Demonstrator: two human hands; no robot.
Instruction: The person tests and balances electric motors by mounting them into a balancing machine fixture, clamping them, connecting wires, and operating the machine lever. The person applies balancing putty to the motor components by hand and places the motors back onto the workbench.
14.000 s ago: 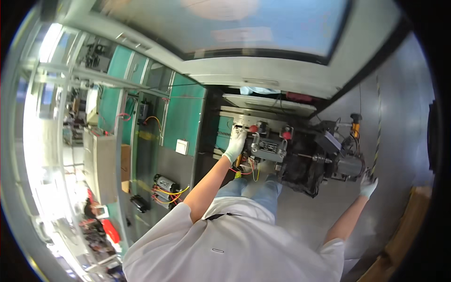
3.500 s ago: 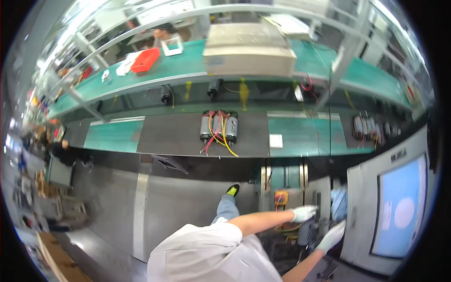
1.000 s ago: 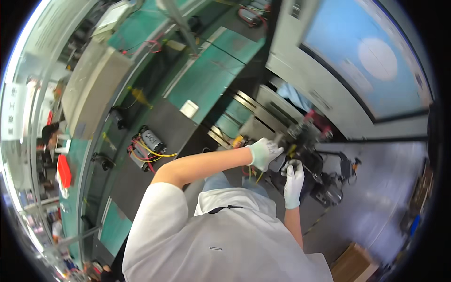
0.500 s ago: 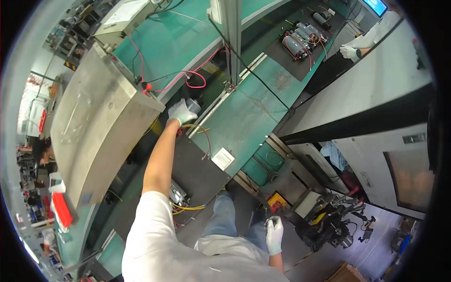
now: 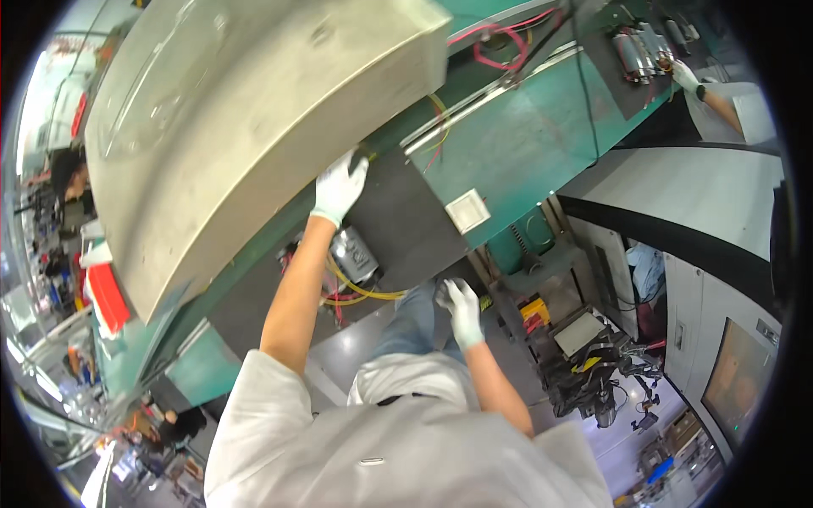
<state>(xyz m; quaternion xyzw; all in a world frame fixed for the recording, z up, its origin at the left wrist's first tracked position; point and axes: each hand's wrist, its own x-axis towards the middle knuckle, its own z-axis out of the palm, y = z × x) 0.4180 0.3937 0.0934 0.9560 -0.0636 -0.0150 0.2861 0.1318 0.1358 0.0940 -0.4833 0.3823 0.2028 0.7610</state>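
My left hand (image 5: 341, 188), in a white glove, reaches forward over the dark mat (image 5: 406, 207), close against the large beige metal housing (image 5: 279, 127). Its fingers curl around something dark at their tips, mostly hidden by the glove. Just below that wrist a grey cylindrical motor (image 5: 353, 256) lies on the mat, with yellow wires (image 5: 373, 294) and red ones trailing toward me. My right hand (image 5: 461, 311), also gloved, hangs in front of my legs near the mat's front edge, its fingers loosely parted and nothing visible in them.
A square white tray (image 5: 467, 211) sits on the green bench top (image 5: 517, 140). Pink cable (image 5: 500, 49) coils behind the metal rail (image 5: 491, 97). At far right, a co-worker's gloved hand (image 5: 686, 78) touches a group of motors (image 5: 641, 55). A grey cabinet (image 5: 677, 195) stands on the right.
My view has shifted left and closer to the housing. My left hand, earlier around a grey cylinder beside the rail, is now left of the rail's end. My right hand has risen toward the bench.
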